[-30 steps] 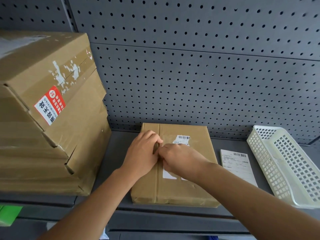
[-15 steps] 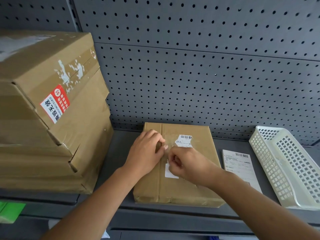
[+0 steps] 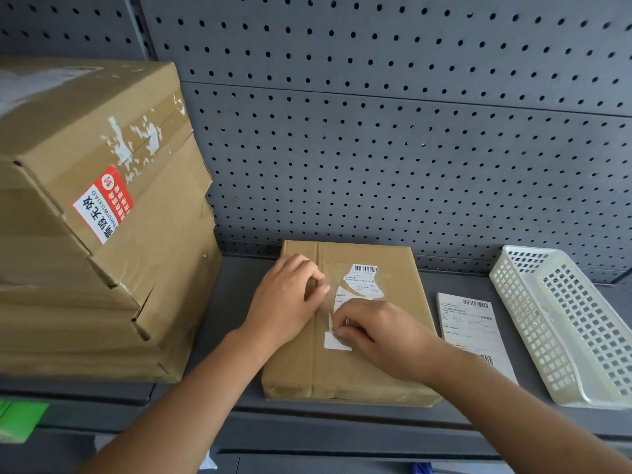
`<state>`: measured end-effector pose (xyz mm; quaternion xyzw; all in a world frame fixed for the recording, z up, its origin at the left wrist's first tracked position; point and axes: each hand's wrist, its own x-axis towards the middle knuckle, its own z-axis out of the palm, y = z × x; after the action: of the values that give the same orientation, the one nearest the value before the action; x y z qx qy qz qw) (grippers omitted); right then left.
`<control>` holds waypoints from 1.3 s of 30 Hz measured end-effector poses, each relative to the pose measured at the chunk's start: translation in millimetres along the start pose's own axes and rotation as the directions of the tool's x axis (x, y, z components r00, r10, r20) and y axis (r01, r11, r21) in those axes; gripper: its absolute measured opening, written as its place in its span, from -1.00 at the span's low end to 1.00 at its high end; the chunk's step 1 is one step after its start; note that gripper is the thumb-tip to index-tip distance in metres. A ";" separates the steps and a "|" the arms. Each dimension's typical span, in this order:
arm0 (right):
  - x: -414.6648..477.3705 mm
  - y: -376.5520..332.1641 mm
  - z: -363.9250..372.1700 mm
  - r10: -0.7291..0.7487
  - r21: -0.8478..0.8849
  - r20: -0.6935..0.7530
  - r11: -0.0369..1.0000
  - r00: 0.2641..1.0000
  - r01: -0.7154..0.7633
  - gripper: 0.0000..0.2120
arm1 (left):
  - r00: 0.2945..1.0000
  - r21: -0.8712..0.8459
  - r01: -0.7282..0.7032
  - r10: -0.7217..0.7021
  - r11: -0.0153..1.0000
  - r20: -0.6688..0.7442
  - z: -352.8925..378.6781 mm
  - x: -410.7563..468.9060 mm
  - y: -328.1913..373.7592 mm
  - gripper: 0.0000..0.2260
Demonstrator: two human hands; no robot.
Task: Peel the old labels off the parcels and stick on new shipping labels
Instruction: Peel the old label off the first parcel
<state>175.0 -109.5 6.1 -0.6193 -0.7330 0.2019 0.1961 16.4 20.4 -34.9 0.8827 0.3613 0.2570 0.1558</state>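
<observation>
Grey shelf (image 3: 239, 302) bears stacked boxes (image 3: 102, 275), parcel (image 3: 294, 378), label sheet (image 3: 473, 328), basket (image 3: 519, 302).

What the view hides or crops
The right hand (image 3: 376, 333) covers the near part of the torn old label (image 3: 359, 285), whose print is too small to read. The left edge cuts the stack of boxes (image 3: 85, 217), the right edge the basket (image 3: 564, 319).

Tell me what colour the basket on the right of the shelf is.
The basket is off-white with a square-hole grid; the head view shows it.
</observation>
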 end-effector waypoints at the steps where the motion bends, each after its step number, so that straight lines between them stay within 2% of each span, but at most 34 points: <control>1: -6.5 0.2 -2.0 0.002 0.015 0.007 1.000 1.000 -0.002 -0.90 | 1.000 0.000 0.006 -0.006 1.000 0.002 0.1 0.3 0.4 -0.84; 6: -39.0 1.1 -14.8 0.081 0.148 0.031 0.985 0.996 -0.085 -0.86 | 1.000 0.004 0.018 -0.018 1.000 0.004 -0.1 0.1 0.9 -0.84; 11: -54.6 10.7 -35.6 0.231 0.295 -0.059 0.933 0.971 -0.204 -0.81 | 1.000 0.018 0.004 -0.004 1.000 -0.005 0.5 0.1 0.1 -0.85; 14: -55.8 15.9 -37.7 0.304 0.321 -0.102 0.911 0.947 -0.258 -0.86 | 1.000 0.029 -0.006 0.006 1.000 -0.004 1.0 -0.5 0.1 -0.84; 18: -47.1 -0.8 -23.1 0.221 0.258 -0.158 0.950 0.963 -0.175 -0.96 | 1.000 0.039 -0.005 0.005 0.999 -0.003 0.9 0.1 1.1 -0.83; 21: -33.8 -7.9 -0.4 0.104 0.115 -0.094 0.989 0.990 -0.093 -0.85 | 1.000 0.034 -0.002 0.002 0.999 0.005 0.6 0.1 1.7 -0.84; 24: -22.2 -4.8 15.2 0.049 0.018 -0.049 0.999 0.998 -0.048 -0.80 | 1.000 0.032 0.000 0.000 0.999 0.003 0.7 0.2 2.1 -0.84; 31: -13.2 -2.1 21.4 0.002 -0.025 -0.085 1.000 0.996 -0.004 -0.89 | 1.000 0.021 0.010 -0.010 1.000 0.005 2.1 0.3 1.1 -0.84; 35: -17.1 -1.1 10.3 0.074 0.080 -0.084 0.994 0.994 -0.067 -0.95 | 1.000 0.021 0.001 -0.001 1.000 0.010 0.9 0.0 0.3 -0.82; 39: -34.6 6.1 -14.1 0.270 0.286 -0.120 0.931 0.955 -0.227 -0.90 | 1.000 0.028 0.000 0.000 1.000 0.008 0.2 0.1 0.6 -0.82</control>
<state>193.0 -142.0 13.4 -0.6888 -0.5964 0.2735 0.3083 16.9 20.1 -34.8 0.8858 0.3642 0.2486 0.1448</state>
